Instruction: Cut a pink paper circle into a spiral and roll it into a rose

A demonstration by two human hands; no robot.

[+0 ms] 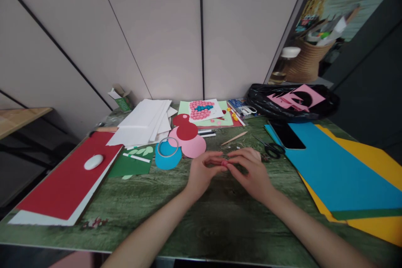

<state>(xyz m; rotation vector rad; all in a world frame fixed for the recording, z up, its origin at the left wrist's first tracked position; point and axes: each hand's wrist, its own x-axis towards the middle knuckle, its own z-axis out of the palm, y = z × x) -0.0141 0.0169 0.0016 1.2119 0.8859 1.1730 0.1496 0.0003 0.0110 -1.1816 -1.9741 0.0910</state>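
Over the middle of the table, my left hand (202, 172) and my right hand (253, 176) meet at the fingertips. Between them is a small pink piece (224, 163), pinched by both hands; it looks like rolled or crumpled paper, but the fingers partly cover it. Beyond my hands lies a white sheet (216, 111) bearing rows of pink rosette-like bits around a blue patch. Pink paper circles (194, 146), a red circle (187, 131) and a blue circle (168, 161) lie left of my left hand. A roll of tape (159, 149) rests on the blue one.
Black scissors (274, 150) and a pointed wooden stick (234, 138) lie near my right hand. Right are a phone (287, 135) and blue sheets (342, 167); a black bag (260, 100) is behind. Left are red paper (67, 184), a white oval object (93, 162) and white sheets (138, 127).
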